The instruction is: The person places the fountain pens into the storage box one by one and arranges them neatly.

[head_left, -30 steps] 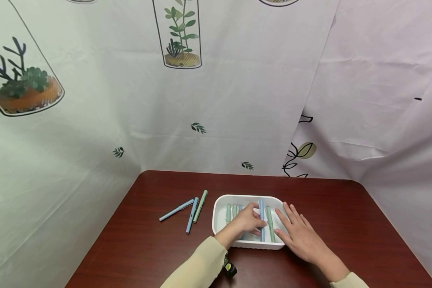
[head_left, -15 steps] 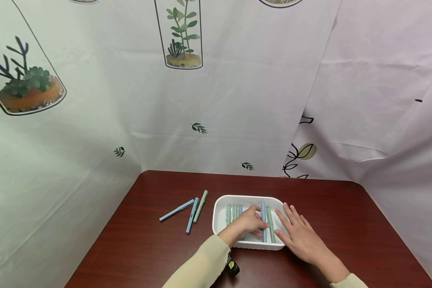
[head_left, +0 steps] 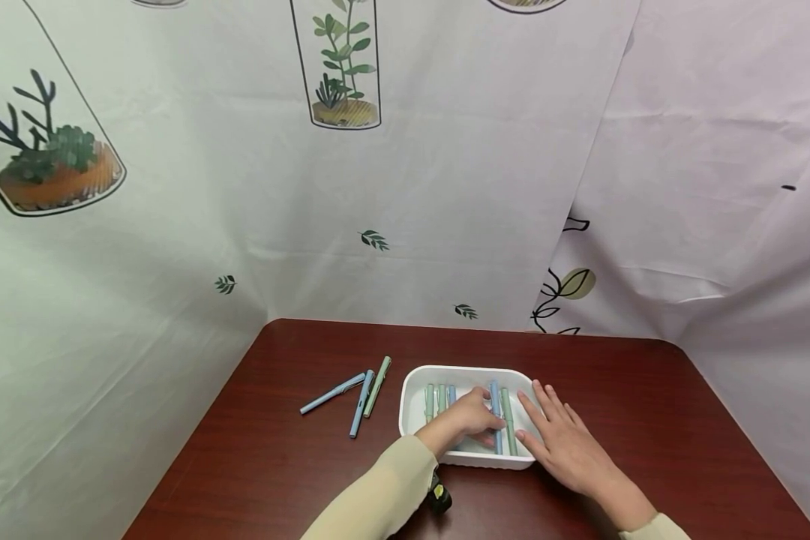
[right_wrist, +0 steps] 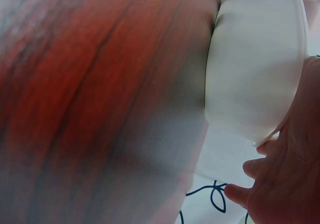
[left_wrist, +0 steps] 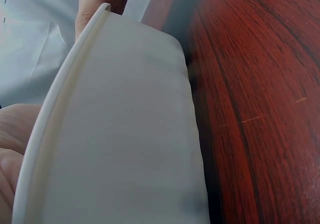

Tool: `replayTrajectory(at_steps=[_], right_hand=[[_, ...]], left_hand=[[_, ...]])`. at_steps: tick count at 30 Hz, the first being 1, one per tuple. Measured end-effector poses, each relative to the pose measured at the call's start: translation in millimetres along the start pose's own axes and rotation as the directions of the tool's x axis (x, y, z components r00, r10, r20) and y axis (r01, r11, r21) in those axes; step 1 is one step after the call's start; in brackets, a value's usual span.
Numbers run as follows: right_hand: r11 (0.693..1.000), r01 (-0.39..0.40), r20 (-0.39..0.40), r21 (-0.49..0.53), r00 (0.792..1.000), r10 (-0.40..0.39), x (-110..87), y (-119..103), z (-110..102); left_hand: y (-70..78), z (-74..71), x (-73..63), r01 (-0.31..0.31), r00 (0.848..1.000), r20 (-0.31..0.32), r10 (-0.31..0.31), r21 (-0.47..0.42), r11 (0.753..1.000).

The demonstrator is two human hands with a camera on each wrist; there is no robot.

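A white tray (head_left: 489, 461) holds several pale blue and green pens lying lengthwise. My left hand (head_left: 467, 417) reaches into it, thumb and fingers on a blue pen (head_left: 496, 397). Just right of that lies a green pen (head_left: 508, 420). Partly hidden by the left hand, two green pens and another blue pen (head_left: 451, 393) lie at the tray's left. My right hand (head_left: 567, 444) rests with spread, straight fingers at the tray's right rim. In the wrist views the tray's outer wall (left_wrist: 125, 119) covers the pens; only parts of the hands show.
Left of the tray, two blue pens (head_left: 333, 393) and one green pen (head_left: 376, 387) lie close together on the dark red table (head_left: 243, 450). A black device (head_left: 439, 496) sits under the left wrist. A patterned white cloth (head_left: 445, 187) hangs behind the table.
My left hand has shifted slightly right with the blue pen, which now lies closer to the green pen at the right. The right hand stays at the rim.
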State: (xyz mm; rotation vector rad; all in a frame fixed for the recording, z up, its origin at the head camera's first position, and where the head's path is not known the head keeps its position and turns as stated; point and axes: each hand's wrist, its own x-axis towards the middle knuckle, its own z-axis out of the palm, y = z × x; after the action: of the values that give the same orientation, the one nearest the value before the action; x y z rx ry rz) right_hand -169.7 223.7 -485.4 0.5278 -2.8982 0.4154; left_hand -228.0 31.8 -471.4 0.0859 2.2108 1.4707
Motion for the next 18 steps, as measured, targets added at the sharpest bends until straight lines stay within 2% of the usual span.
replayTrajectory(at_steps=[13, 18], right_hand=[[1.000, -0.001, 0.005, 0.007, 1.000, 0.001, -0.4, 1.7, 1.2], [1.000, -0.002, 0.003, 0.010, 1.000, 0.002, -0.9, 1.6, 1.4]], left_hand=[[-1.1, 2.4, 7.4, 0.033, 0.999, 0.015, -0.033, 0.003, 0.999], [-0.7, 4.4, 6.2, 0.013, 1.000, -0.002, -0.013, 0.061, 0.998]])
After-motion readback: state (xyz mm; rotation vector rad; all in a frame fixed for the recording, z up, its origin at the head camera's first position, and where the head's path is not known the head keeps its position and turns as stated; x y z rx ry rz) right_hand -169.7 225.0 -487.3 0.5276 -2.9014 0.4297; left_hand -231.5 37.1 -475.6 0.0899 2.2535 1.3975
